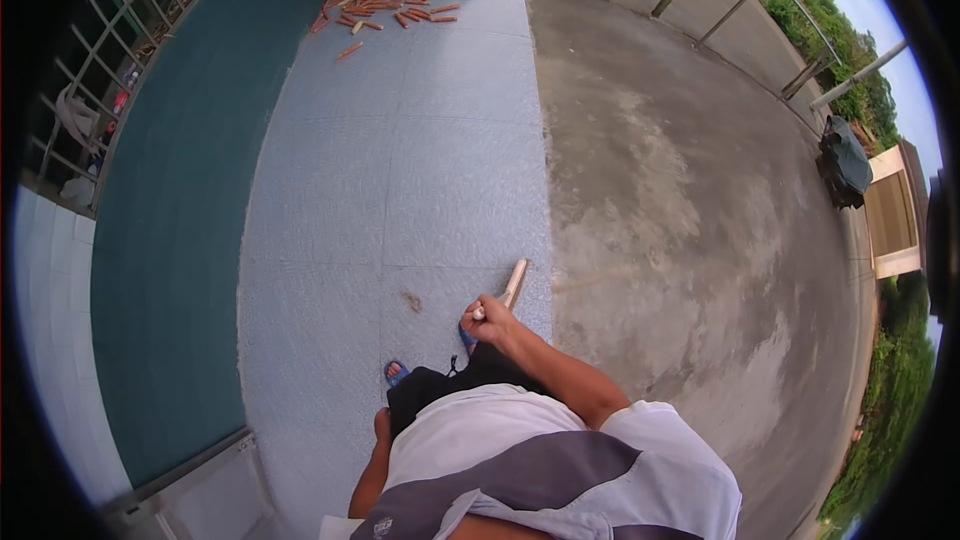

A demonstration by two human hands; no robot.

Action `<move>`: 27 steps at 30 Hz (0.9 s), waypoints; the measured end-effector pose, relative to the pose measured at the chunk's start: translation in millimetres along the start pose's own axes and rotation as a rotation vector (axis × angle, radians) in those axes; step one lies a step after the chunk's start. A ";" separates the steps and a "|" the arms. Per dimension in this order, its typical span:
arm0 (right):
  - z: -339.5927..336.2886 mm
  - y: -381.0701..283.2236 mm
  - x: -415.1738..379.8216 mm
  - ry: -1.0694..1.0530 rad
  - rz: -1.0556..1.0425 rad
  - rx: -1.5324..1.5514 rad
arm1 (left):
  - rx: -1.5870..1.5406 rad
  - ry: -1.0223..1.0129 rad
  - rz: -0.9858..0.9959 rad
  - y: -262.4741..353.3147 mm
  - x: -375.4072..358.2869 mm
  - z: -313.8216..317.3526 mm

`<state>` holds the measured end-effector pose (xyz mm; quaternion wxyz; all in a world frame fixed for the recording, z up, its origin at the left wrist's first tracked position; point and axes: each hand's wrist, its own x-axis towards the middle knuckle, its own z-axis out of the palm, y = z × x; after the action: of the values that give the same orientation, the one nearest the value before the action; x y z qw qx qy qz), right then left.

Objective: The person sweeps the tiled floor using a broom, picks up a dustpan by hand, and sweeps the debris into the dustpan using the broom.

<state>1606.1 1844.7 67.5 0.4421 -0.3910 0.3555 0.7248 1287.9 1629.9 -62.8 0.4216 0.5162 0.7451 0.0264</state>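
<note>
My right hand is closed around the handle of a broom, whose pale rounded end sticks out of the fist. Beyond the fist, the broom's narrow, pale head rests on the tiled floor close to the tiles' right edge. My left hand hangs low beside the dark shorts; its fingers are not clear. On the tiles ahead of my feet lies a small clump of brownish debris.
Many orange-brown sticks or roots lie scattered at the far end of the tiled floor. A green wall with a barred window runs along the left. Concrete ground borders the right, with a covered dark object beyond.
</note>
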 end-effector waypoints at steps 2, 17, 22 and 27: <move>17.6 4.8 -4.2 -0.057 0.015 -0.074 | -0.090 0.034 -0.027 -5.1 -7.4 19.3; 11.2 10.4 -107.3 -0.050 0.454 -0.767 | -0.329 0.158 -0.017 49.1 -91.1 65.7; -3.5 52.9 -109.0 -0.006 0.797 -0.719 | -0.519 0.245 0.002 44.0 -122.8 118.7; -37.4 89.2 -46.9 0.042 0.936 -0.680 | -0.500 0.248 -0.094 17.0 -153.2 181.1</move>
<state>1547.8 1763.7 107.4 -0.0833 -0.3264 0.2463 0.9088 1436.4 1444.9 -79.1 0.4423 0.3539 0.7843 0.2530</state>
